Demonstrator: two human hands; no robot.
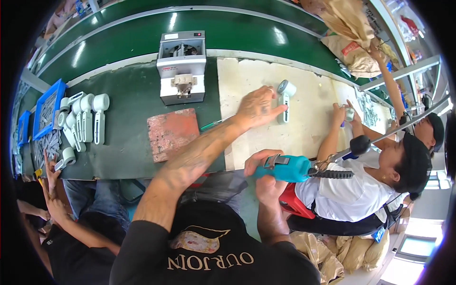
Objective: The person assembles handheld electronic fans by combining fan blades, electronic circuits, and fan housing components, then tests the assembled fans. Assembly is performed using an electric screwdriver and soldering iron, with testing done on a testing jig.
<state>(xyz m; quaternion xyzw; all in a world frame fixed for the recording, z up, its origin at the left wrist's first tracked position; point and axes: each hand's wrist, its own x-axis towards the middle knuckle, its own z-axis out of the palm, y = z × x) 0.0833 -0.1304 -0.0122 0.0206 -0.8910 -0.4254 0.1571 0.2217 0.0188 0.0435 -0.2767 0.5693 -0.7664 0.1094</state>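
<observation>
You see bright, even overhead light, glare streaks on the green conveyor belt (142, 33), fisheye bending and dark corners.

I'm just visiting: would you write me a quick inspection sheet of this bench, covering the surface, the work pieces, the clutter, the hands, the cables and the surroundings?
Surface: dark green mat beside a pale scuffed board.
Job's things: white long-handled plastic part; teal electric screwdriver.
Clutter: row of matching white parts; worn red pad; grey box machine; blue tray.
Grippers: left hand touches the white part; right hand grips the screwdriver.
Cables: black coiled cord at the screwdriver's rear.
Surroundings: green conveyor belt; seated co-workers on both sides.
</observation>
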